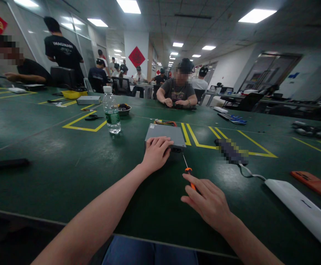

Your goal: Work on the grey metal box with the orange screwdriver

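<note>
A grey metal computer power supply (164,131) lies on the green table, with a bundle of coloured cables (165,123) at its far side. My left hand (157,151) grips its near edge, fingers over the top and thumb at the front face. In my right hand (206,197) is a screwdriver (188,171) with an orange and black handle, partly hidden by the fingers. The shaft points up and away, its tip at the near right corner of the power supply. Whether the tip sits in a screw is too small to tell.
A water bottle (112,112) and a metal bowl (124,109) stand to the left. On the right lie a blurred dark device (230,150), a white power bank (301,209) with a cable, and an orange phone (315,184). Across the table sits a person (178,90).
</note>
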`<state>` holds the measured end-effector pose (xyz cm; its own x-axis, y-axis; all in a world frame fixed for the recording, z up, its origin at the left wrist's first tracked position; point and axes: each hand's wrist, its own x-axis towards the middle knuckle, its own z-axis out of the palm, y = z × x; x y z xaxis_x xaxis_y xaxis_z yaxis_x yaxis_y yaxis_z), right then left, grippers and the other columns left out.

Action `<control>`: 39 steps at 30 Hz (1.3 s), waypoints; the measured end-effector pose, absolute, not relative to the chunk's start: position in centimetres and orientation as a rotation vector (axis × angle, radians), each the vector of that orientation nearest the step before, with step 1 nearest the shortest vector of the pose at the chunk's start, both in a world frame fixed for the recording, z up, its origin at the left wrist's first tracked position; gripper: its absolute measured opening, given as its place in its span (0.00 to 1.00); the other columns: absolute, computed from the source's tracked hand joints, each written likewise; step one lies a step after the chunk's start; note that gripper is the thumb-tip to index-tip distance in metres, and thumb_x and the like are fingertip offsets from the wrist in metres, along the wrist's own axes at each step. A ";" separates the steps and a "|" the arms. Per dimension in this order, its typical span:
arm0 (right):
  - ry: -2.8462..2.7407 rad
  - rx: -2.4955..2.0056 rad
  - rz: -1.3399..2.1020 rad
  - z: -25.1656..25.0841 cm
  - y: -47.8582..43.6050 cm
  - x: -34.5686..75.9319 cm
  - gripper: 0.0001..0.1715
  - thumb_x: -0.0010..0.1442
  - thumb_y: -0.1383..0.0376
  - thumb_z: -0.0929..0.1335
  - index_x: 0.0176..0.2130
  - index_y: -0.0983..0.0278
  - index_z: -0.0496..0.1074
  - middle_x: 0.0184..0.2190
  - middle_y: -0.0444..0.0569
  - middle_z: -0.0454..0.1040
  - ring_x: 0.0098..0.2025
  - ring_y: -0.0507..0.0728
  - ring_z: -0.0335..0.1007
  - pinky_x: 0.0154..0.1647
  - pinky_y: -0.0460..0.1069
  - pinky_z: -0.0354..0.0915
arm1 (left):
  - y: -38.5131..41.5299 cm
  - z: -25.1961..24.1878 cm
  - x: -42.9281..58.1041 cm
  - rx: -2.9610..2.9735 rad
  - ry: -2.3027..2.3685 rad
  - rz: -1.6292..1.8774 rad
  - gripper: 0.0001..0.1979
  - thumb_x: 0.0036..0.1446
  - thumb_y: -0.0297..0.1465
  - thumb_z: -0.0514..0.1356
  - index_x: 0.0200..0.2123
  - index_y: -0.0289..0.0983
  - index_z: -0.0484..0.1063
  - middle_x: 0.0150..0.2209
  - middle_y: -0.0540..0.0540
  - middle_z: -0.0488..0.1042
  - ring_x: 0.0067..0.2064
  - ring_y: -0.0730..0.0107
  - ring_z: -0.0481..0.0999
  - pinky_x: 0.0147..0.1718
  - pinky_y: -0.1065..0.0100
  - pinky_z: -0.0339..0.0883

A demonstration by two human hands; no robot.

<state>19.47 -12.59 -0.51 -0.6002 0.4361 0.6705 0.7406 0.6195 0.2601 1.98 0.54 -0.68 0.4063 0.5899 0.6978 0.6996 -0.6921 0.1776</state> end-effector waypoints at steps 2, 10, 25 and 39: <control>-2.263 -0.923 -0.593 -0.6 -12.6 19.6 0.12 0.63 0.62 0.60 0.37 0.67 0.67 0.43 0.61 0.72 0.38 0.58 0.72 0.34 0.51 0.69 | 0.6 -0.7 2.0 -2.509 -1.165 -1.155 0.13 0.60 0.29 0.52 0.47 0.44 0.66 0.52 0.49 0.70 0.55 0.65 0.64 0.52 0.58 0.50; -2.305 -0.865 -0.641 -0.4 -12.6 19.5 0.16 0.63 0.64 0.62 0.49 0.68 0.66 0.50 0.63 0.69 0.42 0.57 0.72 0.36 0.50 0.68 | 0.6 -0.7 2.0 -2.510 -1.159 -1.170 0.13 0.60 0.29 0.52 0.47 0.44 0.66 0.51 0.49 0.70 0.55 0.65 0.64 0.52 0.58 0.49; -2.252 -0.837 -0.636 -0.8 -12.3 19.6 0.17 0.59 0.71 0.61 0.49 0.71 0.63 0.46 0.64 0.70 0.48 0.59 0.69 0.42 0.52 0.70 | 0.6 -0.8 2.0 -2.517 -1.156 -1.155 0.13 0.60 0.29 0.52 0.48 0.44 0.65 0.52 0.49 0.70 0.55 0.64 0.63 0.52 0.58 0.49; -2.065 -1.025 -1.039 -0.4 -13.1 19.2 0.06 0.58 0.70 0.68 0.39 0.69 0.69 0.42 0.57 0.75 0.35 0.53 0.72 0.40 0.48 0.66 | 0.7 -0.7 2.0 -2.521 -1.160 -1.152 0.13 0.60 0.29 0.52 0.47 0.44 0.65 0.52 0.50 0.69 0.55 0.64 0.63 0.52 0.58 0.49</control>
<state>19.22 -13.12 -0.44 -0.5194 0.3653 0.7725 0.8381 0.3944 0.3770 1.97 0.67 -0.72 0.4107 0.5925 0.6930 0.6973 -0.6938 0.1799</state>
